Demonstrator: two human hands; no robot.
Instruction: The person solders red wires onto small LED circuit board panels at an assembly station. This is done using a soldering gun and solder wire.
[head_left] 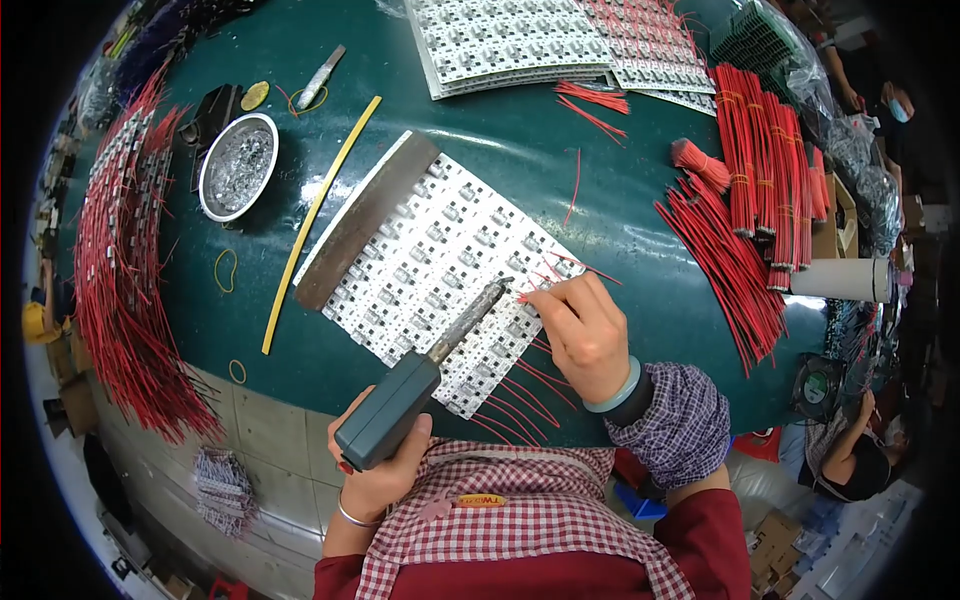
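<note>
A white panel of small circuit boards lies tilted on the green table, with a brown bar resting along its upper left edge. My left hand is wrapped round the dark green handle of a soldering gun. The gun's grey barrel slants up over the panel, its tip close to my right fingertips. My right hand is closed in a pinch on a thin red wire at the panel's right side. Several red wires stick out from the panel's lower right edge.
A white bowl of silvery scraps and a yellow strip lie left of the panel. Wired boards hang over the left edge. Red wire bundles lie right; stacked panels stand behind. Another person sits at far right.
</note>
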